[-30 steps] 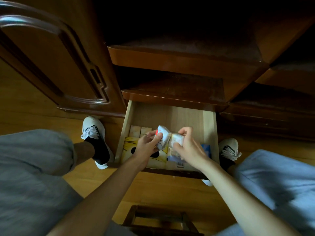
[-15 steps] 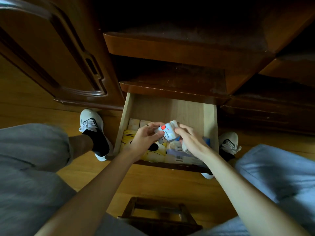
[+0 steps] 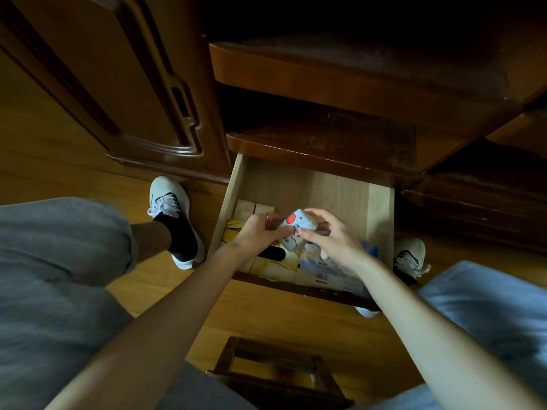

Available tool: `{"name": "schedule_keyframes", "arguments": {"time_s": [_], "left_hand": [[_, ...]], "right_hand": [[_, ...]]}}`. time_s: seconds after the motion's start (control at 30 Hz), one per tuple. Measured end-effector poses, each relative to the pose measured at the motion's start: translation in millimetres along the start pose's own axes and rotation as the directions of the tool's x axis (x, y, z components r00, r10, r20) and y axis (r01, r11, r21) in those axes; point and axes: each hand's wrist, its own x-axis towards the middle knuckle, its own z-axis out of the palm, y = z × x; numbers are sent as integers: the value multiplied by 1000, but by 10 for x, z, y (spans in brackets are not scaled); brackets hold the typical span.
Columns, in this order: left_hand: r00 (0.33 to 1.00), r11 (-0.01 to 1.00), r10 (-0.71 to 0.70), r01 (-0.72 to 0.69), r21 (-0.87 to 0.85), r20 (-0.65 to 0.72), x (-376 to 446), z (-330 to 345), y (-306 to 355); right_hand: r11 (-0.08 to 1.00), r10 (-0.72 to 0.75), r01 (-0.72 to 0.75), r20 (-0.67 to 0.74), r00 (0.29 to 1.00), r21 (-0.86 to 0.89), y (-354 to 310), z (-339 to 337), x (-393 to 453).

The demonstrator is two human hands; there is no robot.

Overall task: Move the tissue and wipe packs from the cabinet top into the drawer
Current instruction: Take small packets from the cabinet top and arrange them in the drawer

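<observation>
White pack with red dot [image 3: 293, 229] pinched by fingers [image 3: 306, 232] of both my left hand [image 3: 260, 232] and right hand [image 3: 334, 241], held over the open drawer [image 3: 381, 220]. Risk: it lands on packs already inside, stacks high, jams closing.

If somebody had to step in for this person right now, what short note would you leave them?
Left hand and right hand both grip one small white pack with a red dot, held above the open drawer.
Done: a yellow pack and a blue-and-white pack already lie at the drawer's front.
Left: set this pack down inside. The cabinet top is too dark to tell whether more packs wait there; check.
</observation>
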Motion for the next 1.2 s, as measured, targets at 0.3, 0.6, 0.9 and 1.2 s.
{"name": "schedule_keyframes", "arguments": {"time_s": [0.3, 0.6, 0.9, 1.2], "left_hand": [[987, 991, -44, 24, -130, -157, 126, -357, -119], [856, 959, 84, 69, 275, -509, 427, -669, -112], [821, 261, 453, 251, 932, -348, 672, -550, -82], [916, -172, 381, 201, 964, -123, 722, -567, -64]], "right_hand": [[995, 15, 2, 168, 986, -103, -165, 132, 585], [981, 65, -79, -86, 994, -175, -85, 198, 1282], [625, 204, -145, -18, 979, -767, 260, 359, 1592], [775, 47, -41, -7, 999, -631, 288, 362, 1666]]}}
